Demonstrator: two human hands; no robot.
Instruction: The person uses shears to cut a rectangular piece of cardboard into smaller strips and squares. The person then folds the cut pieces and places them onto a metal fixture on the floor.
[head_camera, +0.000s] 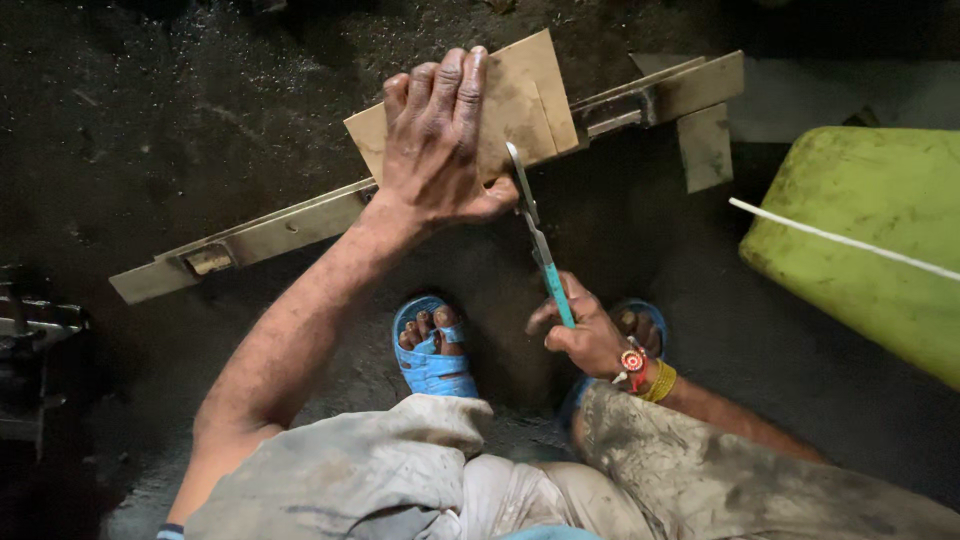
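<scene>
L hand (437, 140) flat, fingers spread, pressing cardboard sheet (525, 95) onto metal bar (290, 225) on floor. R hand (585, 330) grips teal-handled scissors (538, 240), blades at sheet's edge.

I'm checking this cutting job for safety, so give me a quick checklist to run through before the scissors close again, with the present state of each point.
1. Left hand presses the cardboard sheet flat on the metal bar: ok.
2. Right hand grips the teal-handled scissors: ok.
3. Blades meet the sheet's near edge: ok.
4. Left thumb clear of the blades: not ok, it lies right beside them.
5. Marked cutting line on the sheet: cannot tell.
6. Feet protected: not ok, the blue sandals leave the toes open right below the cut.
</scene>
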